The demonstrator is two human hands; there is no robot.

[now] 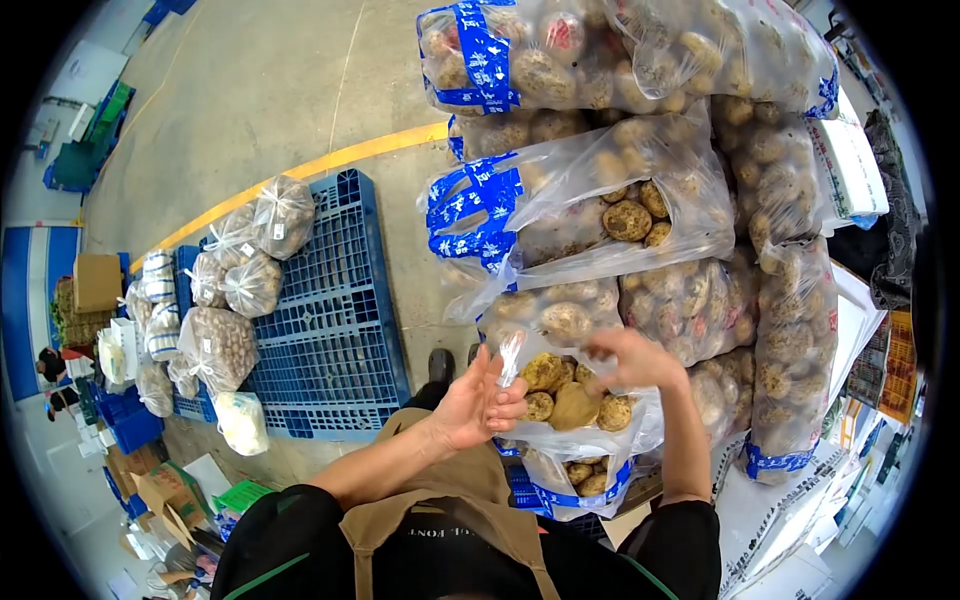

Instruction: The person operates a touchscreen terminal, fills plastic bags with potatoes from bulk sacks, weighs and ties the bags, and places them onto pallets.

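Observation:
My left hand (482, 402) is closed around a bunched piece of clear plastic (511, 355), at the left edge of an open clear bag. My right hand (630, 358) hovers over the right side of that bag, its fingers bent and smeared, so its grip cannot be made out. Below and between the hands lie loose potatoes (575, 405) in the bag's opening. Just above, a torn bag with blue print (475, 210) shows more potatoes (628, 220) through a hole. A smaller bag of potatoes (588, 478) sits nearest my body.
Stacked bags of potatoes (785, 350) rise at the right and top. A blue pallet (325, 330) lies on the floor at the left, with tied bags (217, 348) on its far side. White boxes (770, 510) stand at the lower right. Cardboard boxes (98, 282) are at the far left.

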